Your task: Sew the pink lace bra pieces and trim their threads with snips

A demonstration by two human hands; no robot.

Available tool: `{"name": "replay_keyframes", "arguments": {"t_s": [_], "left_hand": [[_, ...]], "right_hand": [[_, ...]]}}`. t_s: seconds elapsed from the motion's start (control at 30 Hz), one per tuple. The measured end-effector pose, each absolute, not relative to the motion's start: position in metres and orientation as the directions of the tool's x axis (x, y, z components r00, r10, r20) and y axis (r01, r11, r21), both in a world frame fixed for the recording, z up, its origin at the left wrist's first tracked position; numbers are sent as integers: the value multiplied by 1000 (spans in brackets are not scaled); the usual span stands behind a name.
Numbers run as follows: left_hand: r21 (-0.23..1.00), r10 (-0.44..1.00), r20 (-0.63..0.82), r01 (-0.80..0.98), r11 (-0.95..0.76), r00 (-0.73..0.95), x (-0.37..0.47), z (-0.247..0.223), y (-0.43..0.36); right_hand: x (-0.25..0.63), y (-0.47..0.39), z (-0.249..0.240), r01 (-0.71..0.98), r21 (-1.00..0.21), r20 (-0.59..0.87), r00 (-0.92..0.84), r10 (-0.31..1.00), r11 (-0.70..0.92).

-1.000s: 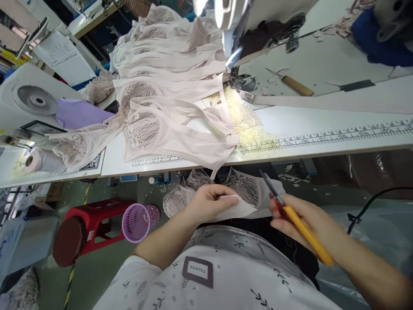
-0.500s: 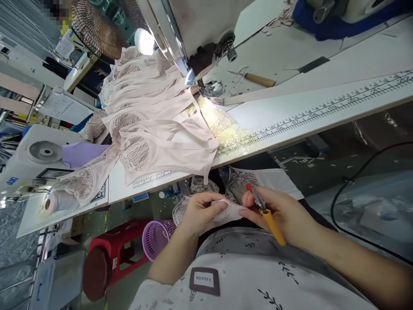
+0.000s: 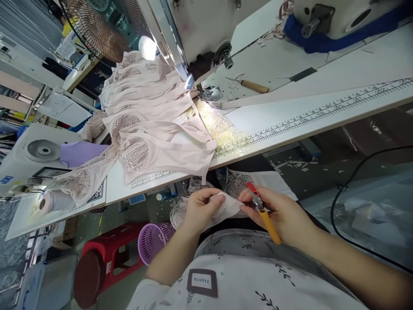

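- In the head view, the pale fabric [image 3: 227, 207] is held up between the two hands in front of the person's body, on the near side of the tabletop [image 3: 277, 118] and below its edge.
- The left hand [image 3: 202, 212] pinches the fabric's left part, thumb on top and fingers curled behind it.
- The right hand [image 3: 284, 217] has a red-and-yellow hand tool [image 3: 263, 212] tucked in its grip, while its thumb and fingertip meet at the fabric's right end.
- The fabric looks thin, light and limp; it would likely fold or stretch rather than hold a shape, and seems best taken by its edges, with a light pinch at each end.
- The tool looks stiff and probably light, its metal middle perhaps sharp; the yellow handle seems the safer place to hold.
- The fabric's long axis runs roughly left to right, its narrower end pointing right, into the right fingertips.
- The tool slants, red end far and left, yellow end near and right.
- Just beyond the hands lies a lace cup [image 3: 237, 183]; whether it joins the fabric cannot be told.
- Farther left, pale garments [image 3: 167, 150] lie in overlapping rows on the tabletop, beside the sewing machine [image 3: 206, 30].
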State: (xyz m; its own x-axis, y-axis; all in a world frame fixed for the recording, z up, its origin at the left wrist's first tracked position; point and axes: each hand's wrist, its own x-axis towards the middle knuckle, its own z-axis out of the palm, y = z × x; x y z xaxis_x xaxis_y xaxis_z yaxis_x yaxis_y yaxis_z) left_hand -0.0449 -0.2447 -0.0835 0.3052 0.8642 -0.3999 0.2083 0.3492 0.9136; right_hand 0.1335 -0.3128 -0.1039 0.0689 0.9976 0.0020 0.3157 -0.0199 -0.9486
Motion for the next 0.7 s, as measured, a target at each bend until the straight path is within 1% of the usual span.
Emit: {"name": "replay_keyframes", "arguments": {"t_s": [0.1,0.2,0.27,0.3,0.33,0.37,0.4,0.43,0.47,0.5,0.57,0.63,0.7], "left_hand": [[918,871,-386,226,327,306,-43,-85,-247],[916,854,-382,267,299,355,-42,-87,-249],[924,857,-328,322,205,398,-42,-89,-249],[930,874,-253,354,101,415,-43,-91,-250],[922,889,-143,386,-42,436,-44,-93,-251],[885,884,-16,417,-204,467,-45,-96,-252],[819,853,96,446,-360,513,-47,-100,-254],[735,805,166,473,-486,569,-49,-104,-257],[651,761,184,502,-569,623,-52,-109,-260],[579,737,160,542,-609,657,-56,-114,-264],[471,770,53,664,-581,636,-70,-123,-270],[391,856,-49,799,-457,514,-92,-129,-273],[335,931,-87,891,-307,354,-124,-131,-272]], "right_hand": [[133,-312,-104,314,-949,38,12,999,32],[132,-311,-105,359,-933,13,0,1000,13],[133,-310,-107,413,-911,-19,2,1000,-19],[135,-310,-107,434,-901,-19,1,1000,-17],[137,-309,-107,451,-893,-4,-4,1000,-2],[139,-308,-106,466,-884,20,-1,1000,18],[142,-308,-105,482,-875,47,7,999,38],[145,-307,-102,498,-866,73,25,997,51],[147,-307,-99,510,-858,94,51,994,55],[149,-308,-95,517,-854,108,81,991,51],[152,-310,-86,492,-869,135,130,982,54],[152,-315,-78,418,-903,182,160,970,100],[151,-319,-73,349,-927,200,147,969,139]]}}
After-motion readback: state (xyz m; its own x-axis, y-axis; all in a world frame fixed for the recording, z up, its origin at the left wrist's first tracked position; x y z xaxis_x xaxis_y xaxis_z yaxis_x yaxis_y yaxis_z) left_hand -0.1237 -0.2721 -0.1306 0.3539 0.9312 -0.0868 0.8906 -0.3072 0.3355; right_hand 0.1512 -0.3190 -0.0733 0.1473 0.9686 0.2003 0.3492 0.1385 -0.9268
